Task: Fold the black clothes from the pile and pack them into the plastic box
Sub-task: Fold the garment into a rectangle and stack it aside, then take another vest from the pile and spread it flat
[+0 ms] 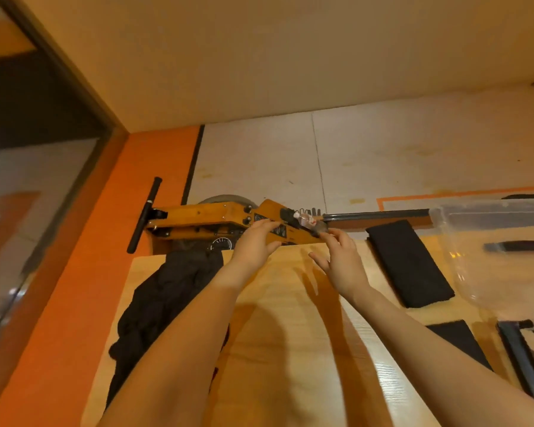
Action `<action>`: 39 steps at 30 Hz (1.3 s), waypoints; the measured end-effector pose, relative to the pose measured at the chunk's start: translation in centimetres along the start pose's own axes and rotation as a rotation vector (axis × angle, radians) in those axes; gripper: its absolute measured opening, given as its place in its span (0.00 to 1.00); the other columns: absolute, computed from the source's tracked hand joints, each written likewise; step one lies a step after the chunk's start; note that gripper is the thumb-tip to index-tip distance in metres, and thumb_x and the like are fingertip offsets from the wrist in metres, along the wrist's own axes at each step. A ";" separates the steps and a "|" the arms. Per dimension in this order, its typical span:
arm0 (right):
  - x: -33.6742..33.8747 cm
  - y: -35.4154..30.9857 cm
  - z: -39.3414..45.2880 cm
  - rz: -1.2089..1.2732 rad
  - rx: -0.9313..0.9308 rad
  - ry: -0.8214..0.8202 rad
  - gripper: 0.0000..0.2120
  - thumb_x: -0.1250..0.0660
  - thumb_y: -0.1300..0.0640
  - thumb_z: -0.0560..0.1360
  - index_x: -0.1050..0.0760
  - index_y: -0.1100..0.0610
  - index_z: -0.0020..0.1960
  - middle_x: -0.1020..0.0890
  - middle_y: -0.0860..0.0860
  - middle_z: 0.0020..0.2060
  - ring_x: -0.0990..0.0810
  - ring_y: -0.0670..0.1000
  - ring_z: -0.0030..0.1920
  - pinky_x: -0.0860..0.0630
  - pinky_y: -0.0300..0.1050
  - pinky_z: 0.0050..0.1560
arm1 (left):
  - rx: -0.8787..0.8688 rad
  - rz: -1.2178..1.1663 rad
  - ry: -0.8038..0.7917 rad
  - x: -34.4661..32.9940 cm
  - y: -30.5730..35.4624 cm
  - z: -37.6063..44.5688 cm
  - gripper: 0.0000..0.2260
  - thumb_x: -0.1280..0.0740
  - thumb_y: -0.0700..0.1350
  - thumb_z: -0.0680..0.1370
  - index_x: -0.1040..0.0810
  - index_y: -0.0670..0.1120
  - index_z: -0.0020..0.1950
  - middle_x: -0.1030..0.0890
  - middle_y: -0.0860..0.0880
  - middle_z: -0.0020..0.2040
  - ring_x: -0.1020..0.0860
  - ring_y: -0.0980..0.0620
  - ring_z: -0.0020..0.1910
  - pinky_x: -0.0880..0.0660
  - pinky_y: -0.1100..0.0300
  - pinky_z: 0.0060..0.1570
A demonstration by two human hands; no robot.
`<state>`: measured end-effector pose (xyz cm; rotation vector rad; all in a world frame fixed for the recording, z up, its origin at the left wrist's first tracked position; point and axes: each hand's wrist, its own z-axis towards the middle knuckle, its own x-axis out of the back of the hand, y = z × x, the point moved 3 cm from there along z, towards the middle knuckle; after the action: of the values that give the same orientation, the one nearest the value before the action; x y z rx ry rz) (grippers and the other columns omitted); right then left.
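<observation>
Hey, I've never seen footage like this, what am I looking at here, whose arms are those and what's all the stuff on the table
This is one picture from a wide-angle camera worn on a person's head, looking forward and down, so the two bare arms are the wearer's own. The left hand and right hand are both raised over a light wooden table with fingers relaxed, holding nothing. On the table's left edge lies a crumpled pile of black clothes. To the right lies one folded black cloth, flat and neat, beside a clear plastic box at the right edge. Beyond the table, on the floor, is an orange-yellow machine with a black handle; what it is I cannot tell.
</observation>
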<state>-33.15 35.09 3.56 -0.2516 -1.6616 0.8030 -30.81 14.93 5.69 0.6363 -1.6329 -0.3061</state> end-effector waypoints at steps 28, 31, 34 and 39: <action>-20.3 -21.1 -8.3 -0.247 0.634 -0.574 0.28 0.35 0.47 0.79 0.35 0.56 0.75 0.37 0.58 0.74 0.39 0.61 0.73 0.35 0.56 0.70 | 0.667 0.026 0.267 5.1 -21.8 -29.5 0.23 0.34 0.47 0.79 0.34 0.50 0.74 0.39 0.46 0.76 0.39 0.45 0.74 0.38 0.49 0.72; -21.9 -21.8 -9.0 -0.264 0.628 -0.586 0.28 0.35 0.46 0.79 0.35 0.55 0.75 0.37 0.57 0.74 0.39 0.61 0.73 0.36 0.56 0.70 | 0.676 0.011 0.269 4.9 -23.5 -30.2 0.23 0.34 0.47 0.80 0.33 0.50 0.74 0.39 0.47 0.77 0.38 0.46 0.74 0.38 0.50 0.71; -23.2 -22.4 -9.2 -0.277 0.608 -0.584 0.28 0.35 0.46 0.79 0.35 0.55 0.75 0.37 0.57 0.74 0.38 0.61 0.73 0.36 0.56 0.70 | 0.666 -0.002 0.264 4.8 -25.0 -30.3 0.23 0.35 0.47 0.80 0.33 0.49 0.74 0.39 0.46 0.76 0.39 0.46 0.74 0.38 0.51 0.72; -24.6 -22.3 -9.0 -0.308 0.558 -0.572 0.28 0.35 0.46 0.79 0.35 0.55 0.75 0.37 0.58 0.74 0.39 0.61 0.73 0.36 0.55 0.71 | 0.633 -0.046 0.280 4.3 -26.7 -29.4 0.23 0.35 0.47 0.80 0.33 0.49 0.74 0.38 0.46 0.76 0.39 0.46 0.74 0.37 0.50 0.71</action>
<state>-12.53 7.96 -1.23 0.6645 -1.8479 1.1231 3.61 -4.40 -0.17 1.1373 -1.4348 0.2767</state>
